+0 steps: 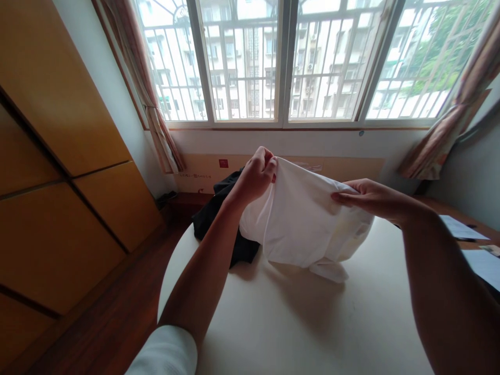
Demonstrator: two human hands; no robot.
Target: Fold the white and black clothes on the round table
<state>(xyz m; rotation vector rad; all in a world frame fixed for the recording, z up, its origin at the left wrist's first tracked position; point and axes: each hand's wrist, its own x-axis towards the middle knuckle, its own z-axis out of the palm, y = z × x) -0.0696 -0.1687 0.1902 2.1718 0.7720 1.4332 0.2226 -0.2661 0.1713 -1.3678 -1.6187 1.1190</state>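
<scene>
A white garment [308, 219], perhaps a shirt, hangs stretched between my two hands above a round white table [312, 323]. My left hand [258, 174] pinches its upper left corner, fingers closed on the cloth. A small red spot shows just under those fingertips. My right hand [363, 195] grips the upper right edge, with the thumb on the near side. The lower folds droop close to the tabletop; whether they touch it I cannot tell. Behind my left forearm, a crumpled black cloth [246, 250] lies on the table's far left part, partly hidden by the arm and the white garment.
Wooden cabinets [97, 208] stand along the left. Beyond the table are a barred window [246, 67] and a long light-brown panel [199, 174] against the wall. At the right, papers [461, 227] lie on a brown desk [429, 203]. Curtains hang at both window sides.
</scene>
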